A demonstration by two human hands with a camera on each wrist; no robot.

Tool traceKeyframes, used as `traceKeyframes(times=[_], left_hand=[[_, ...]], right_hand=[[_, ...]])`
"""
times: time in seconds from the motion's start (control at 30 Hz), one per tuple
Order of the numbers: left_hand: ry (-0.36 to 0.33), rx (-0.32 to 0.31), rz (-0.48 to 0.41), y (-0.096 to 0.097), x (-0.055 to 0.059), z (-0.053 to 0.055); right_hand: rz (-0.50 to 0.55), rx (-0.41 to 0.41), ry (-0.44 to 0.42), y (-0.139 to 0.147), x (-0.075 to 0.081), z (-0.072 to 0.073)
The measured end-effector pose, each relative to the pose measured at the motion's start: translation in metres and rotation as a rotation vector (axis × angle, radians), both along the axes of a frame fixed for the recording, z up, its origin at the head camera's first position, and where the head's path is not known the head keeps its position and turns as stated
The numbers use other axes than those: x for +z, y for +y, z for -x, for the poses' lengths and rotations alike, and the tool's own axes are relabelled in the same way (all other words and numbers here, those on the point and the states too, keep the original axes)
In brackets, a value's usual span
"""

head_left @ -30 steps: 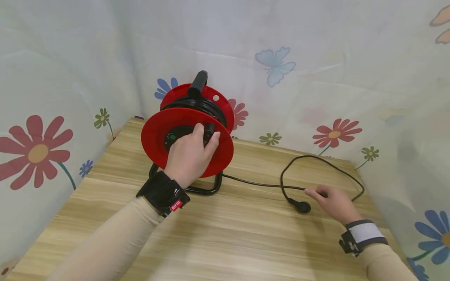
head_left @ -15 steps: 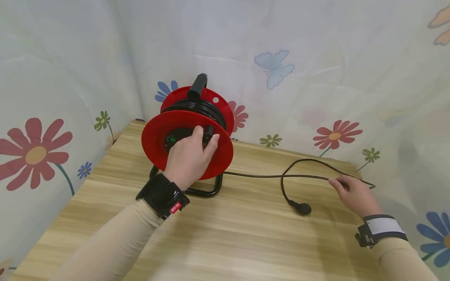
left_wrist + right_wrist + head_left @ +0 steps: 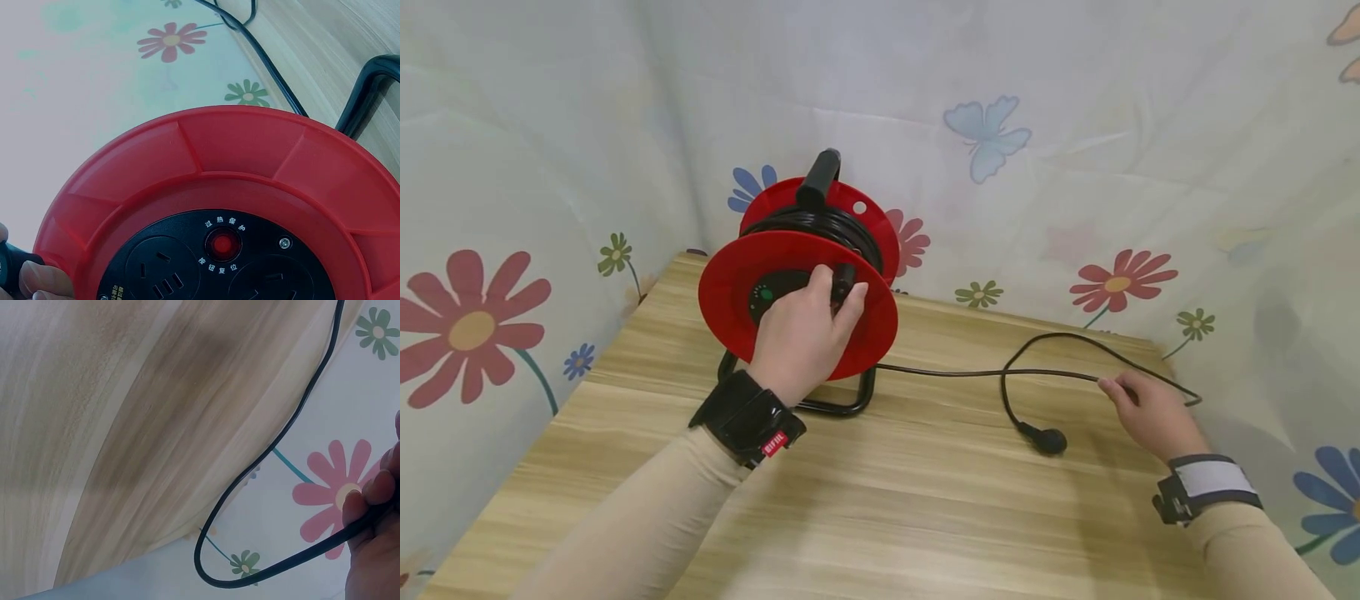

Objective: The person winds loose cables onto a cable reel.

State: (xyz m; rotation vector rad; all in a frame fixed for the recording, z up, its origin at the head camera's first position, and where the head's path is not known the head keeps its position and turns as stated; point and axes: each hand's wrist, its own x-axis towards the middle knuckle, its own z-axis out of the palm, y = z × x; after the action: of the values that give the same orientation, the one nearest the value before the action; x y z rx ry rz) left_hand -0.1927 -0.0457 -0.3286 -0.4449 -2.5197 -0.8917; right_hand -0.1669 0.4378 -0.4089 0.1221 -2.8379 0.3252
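A red cable reel point(image 3: 730, 296) with black cable wound between its discs stands on a black tube frame at the table's back left. My left hand point(image 3: 801, 337) grips the black crank knob point(image 3: 844, 279) on the front disc; in the left wrist view, fingertips point(image 3: 44, 278) curl round that knob at the lower left. To the right, my right hand point(image 3: 1153, 412) holds the black cable point(image 3: 970, 374), which runs nearly straight from the reel. In the right wrist view the cable point(image 3: 300, 557) passes between thumb and fingers. Beyond this hand it loops back to a black plug point(image 3: 1047, 440) lying on the table.
The wooden table point(image 3: 925, 500) ends at the back and right against a flower-printed curtain point(image 3: 1075, 125). A black carrying handle point(image 3: 818, 179) rises above the reel. Socket faces and a red button point(image 3: 223, 244) show on the reel's front.
My right hand has moved right and slightly back with the cable, drawing it straighter from the reel, then stayed nearly in place. The left hand remains on the knob.
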Motion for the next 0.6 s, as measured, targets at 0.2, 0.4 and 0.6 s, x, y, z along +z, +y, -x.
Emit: traceKeyframes(times=[0.2,0.4,0.6], left_hand=[[0.003,0.001,0.000,0.0017,0.0006,0.0003],[-0.006,0.001,0.014,0.0050,-0.0007,-0.0004],[-0.010,-0.003,0.035,0.0082,-0.0019,-0.0025]], right_hand=[[0.000,-0.014,-0.015,-0.0005,-0.0006,-0.0017],[0.006,-0.005,-0.036,-0.0041,-0.0021,-0.0013],[-0.010,0.010,-0.048,-0.0085,-0.0037,0.0001]])
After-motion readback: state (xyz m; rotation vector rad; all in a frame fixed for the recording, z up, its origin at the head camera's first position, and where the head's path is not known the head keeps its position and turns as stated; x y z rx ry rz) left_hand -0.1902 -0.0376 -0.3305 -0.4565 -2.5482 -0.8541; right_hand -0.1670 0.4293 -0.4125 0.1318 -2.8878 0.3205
